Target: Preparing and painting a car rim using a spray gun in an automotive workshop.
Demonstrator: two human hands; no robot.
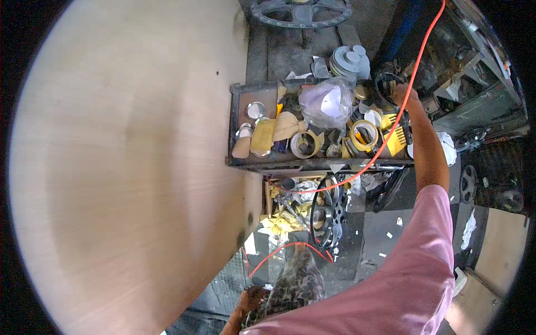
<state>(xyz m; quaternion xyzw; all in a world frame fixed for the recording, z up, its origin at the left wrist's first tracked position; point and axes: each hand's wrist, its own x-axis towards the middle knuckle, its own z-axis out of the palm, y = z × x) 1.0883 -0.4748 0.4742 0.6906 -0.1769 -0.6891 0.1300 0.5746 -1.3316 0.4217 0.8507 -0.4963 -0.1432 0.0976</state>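
My right arm stretches forward to the far right corner of a dark tray-topped cart (pixel 301 163). There my right hand (pixel 403 95) is closed at the edge of a dark round ring or container (pixel 379 84); what its fingers hold is hidden. An orange-red hose (pixel 420 58) passes in front of that wrist. Nearest to the hand on the tray are yellow notched spreaders (pixel 395 140) and a roll of tape (pixel 364 135). Low beside my patterned trouser leg, my left hand (pixel 254 298) is curled, and anything inside it cannot be made out.
A large pale wooden panel (pixel 123 156) fills the left side. The tray also carries a clear plastic bag (pixel 329 103), a tan sanding pad (pixel 262 137) and another tape roll (pixel 304 144). Below lie wheel-shaped parts (pixel 329 215) and crumpled yellow paper (pixel 282 223). Grey discs (pixel 349 61) stand behind.
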